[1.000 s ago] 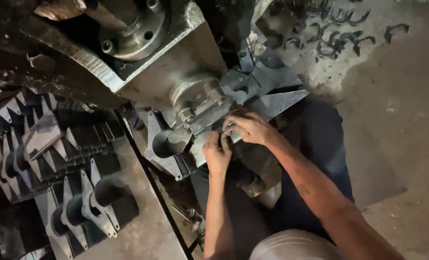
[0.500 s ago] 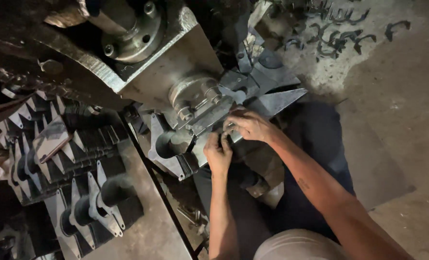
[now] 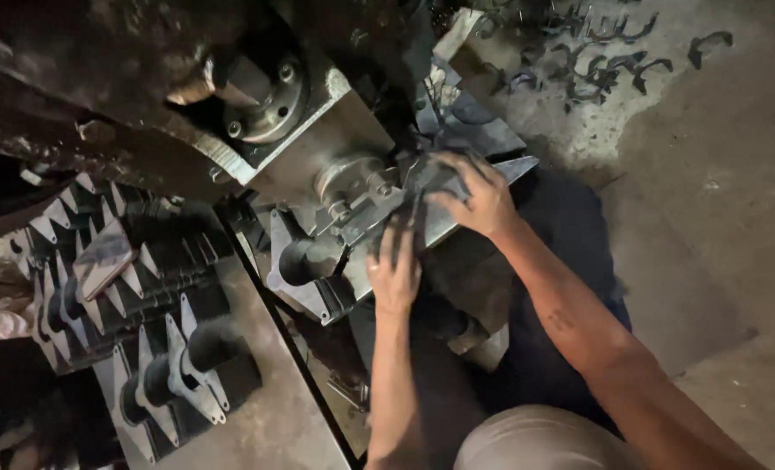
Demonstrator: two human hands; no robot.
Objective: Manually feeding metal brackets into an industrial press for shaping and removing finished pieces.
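Observation:
A dark flat metal blade part (image 3: 457, 196) with a pointed tip lies against the jaws of a heavy steel machine (image 3: 335, 148). My right hand (image 3: 479, 196) lies over the part's upper end with its fingers curled on it. Just below, my left hand (image 3: 394, 271) presses the part's lower edge with fingers spread upward. A finished blade part with a round socket (image 3: 305, 261) leans beside the machine, just left of my left hand.
Rows of stacked pointed metal parts with sockets (image 3: 135, 296) fill a metal table (image 3: 274, 418) at the left. Curved metal scraps (image 3: 605, 52) litter the concrete floor (image 3: 709, 218) at the top right. My knee (image 3: 535, 439) shows at the bottom.
The view has shifted a little. My right hand has moved further over the part's upper end, and my left hand has risen to its lower edge.

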